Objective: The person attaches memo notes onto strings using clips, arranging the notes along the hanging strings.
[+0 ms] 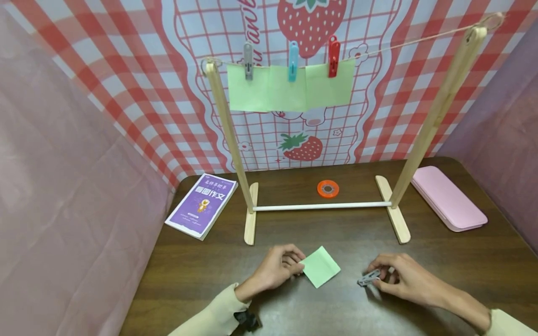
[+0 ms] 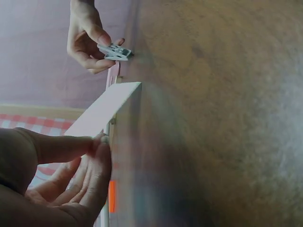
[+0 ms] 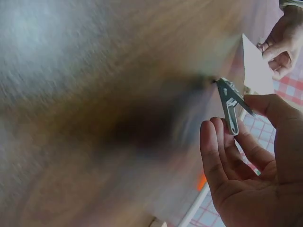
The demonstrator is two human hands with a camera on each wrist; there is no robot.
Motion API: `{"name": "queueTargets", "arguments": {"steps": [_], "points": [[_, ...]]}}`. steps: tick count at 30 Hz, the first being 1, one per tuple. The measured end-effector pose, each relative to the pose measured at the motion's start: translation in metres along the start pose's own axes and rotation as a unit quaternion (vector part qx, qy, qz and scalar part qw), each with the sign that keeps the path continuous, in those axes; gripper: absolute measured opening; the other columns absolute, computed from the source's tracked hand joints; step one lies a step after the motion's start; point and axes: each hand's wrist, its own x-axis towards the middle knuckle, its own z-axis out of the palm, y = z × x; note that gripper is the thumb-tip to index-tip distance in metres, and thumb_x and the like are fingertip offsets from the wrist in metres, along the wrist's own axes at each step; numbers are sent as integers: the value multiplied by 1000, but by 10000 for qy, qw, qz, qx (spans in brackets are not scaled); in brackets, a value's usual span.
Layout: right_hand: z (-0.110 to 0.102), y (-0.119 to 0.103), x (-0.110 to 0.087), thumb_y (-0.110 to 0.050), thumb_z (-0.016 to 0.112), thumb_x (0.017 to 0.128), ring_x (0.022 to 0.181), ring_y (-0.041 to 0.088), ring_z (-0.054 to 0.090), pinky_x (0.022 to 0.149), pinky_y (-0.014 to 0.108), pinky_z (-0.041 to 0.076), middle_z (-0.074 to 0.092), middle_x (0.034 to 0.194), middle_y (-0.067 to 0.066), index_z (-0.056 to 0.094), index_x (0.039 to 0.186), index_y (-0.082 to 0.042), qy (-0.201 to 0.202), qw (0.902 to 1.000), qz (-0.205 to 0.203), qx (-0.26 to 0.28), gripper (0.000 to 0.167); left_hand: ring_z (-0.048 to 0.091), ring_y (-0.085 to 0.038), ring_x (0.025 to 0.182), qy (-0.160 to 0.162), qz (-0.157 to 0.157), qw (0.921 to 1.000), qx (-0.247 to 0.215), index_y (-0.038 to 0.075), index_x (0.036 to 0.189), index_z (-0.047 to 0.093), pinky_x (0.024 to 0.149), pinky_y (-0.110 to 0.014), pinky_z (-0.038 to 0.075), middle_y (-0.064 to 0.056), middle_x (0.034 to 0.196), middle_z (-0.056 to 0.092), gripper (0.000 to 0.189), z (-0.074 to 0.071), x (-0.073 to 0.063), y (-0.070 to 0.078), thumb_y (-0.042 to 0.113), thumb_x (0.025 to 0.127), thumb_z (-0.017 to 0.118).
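Between thumb and fingers my left hand (image 1: 278, 267) pinches one corner of a light green sticky note (image 1: 321, 267), held low in front of the wooden rack. To its right, my right hand (image 1: 405, 278) pinches a grey clothespin (image 1: 369, 277) by its handle ends, its tip pointing toward the note. The right wrist view shows this clothespin (image 3: 230, 105) between thumb and fingers. Several centimetres separate note and clothespin. On the rack's string (image 1: 403, 45) hang three green notes, under a grey clothespin (image 1: 248, 60), a blue clothespin (image 1: 293, 61) and a red clothespin (image 1: 334, 56).
The rack's wooden posts (image 1: 437, 114) stand on flat feet joined by a white rod (image 1: 321, 206). Behind the rod lies an orange disc (image 1: 328, 188). A purple book (image 1: 202, 204) is at the left, a pink case (image 1: 449, 198) at the right. A checkered cloth (image 1: 138, 93) hangs behind.
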Motion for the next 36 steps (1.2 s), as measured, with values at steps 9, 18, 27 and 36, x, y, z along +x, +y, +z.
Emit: {"name": "queueTargets", "arguments": {"steps": [9, 18, 27, 36], "points": [[-25, -5, 18, -3, 90, 78, 77, -2, 65, 60, 18, 58, 72, 88, -6, 69, 107, -10, 229, 9997, -110, -60, 37, 73, -15, 82, 719, 100, 9938, -837, -9, 108, 70, 74, -19, 63, -30, 99, 73, 17, -3, 11, 3, -3, 92, 73], [-65, -19, 47, -7, 92, 75, 76, -5, 66, 62, 18, 59, 72, 86, -16, 69, 98, -21, 530, 9962, -74, -687, 35, 70, -5, 74, 1071, 397, 9825, -1469, -14, 112, 66, 84, -55, 64, -40, 103, 69, 22, -13, 24, 17, -7, 92, 70], [-110, -40, 79, -14, 89, 83, 80, -6, 68, 71, 12, 59, 73, 86, -21, 72, 103, -22, 657, 9908, 260, -1156, 27, 71, -9, 79, 1225, 585, 9783, -1563, -11, 115, 67, 85, -51, 65, -36, 106, 70, 25, -18, 36, 35, -5, 91, 72], [-146, -65, 103, -13, 90, 82, 80, -7, 68, 68, 7, 53, 75, 88, -20, 76, 108, -27, 1201, 9767, 213, -1769, 33, 72, -10, 81, 1490, 993, 9614, -2089, -12, 119, 65, 80, -28, 66, -36, 108, 67, 27, -16, 51, 59, -6, 93, 71]]}}
